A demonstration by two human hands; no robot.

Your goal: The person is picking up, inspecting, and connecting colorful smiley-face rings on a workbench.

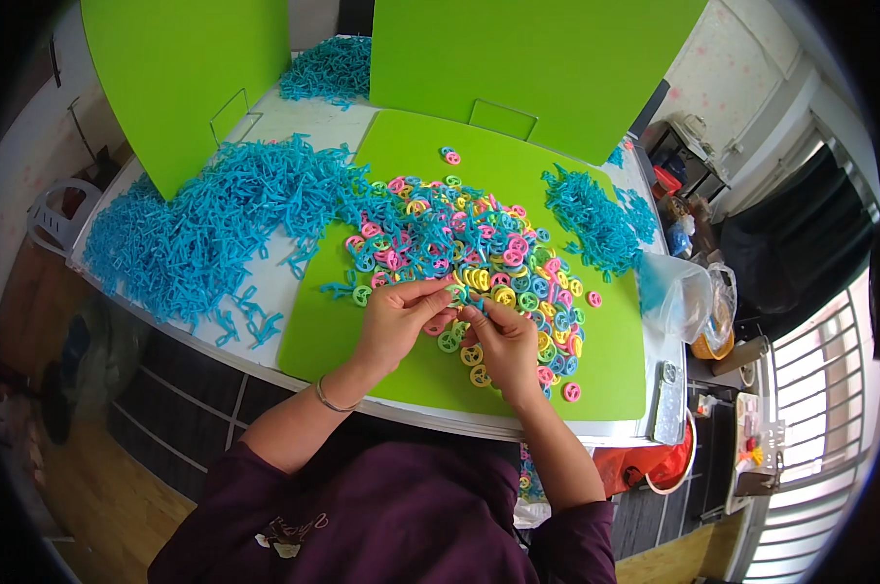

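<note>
- We see the left hand (398, 326) and right hand (508, 350) nearly meeting over the front of the mixed pile.
- Left grip: thumb and forefinger pinched on a small green disc (456, 293).
- Right grip: thumb and forefinger closed on a small blue piece (478, 305), just beside the disc; we cannot tell whether the two parts are joined.
- Beneath and around the hands we record a pile of pink, yellow, green and blue discs (503, 295), with blue pieces strewn over its far left part.
- The pile lies on a green mat (615, 360) covering part of the white surface (338, 124).
- We note a large blue heap (197, 234) to the left and a smaller blue heap (591, 222) to the right.
</note>
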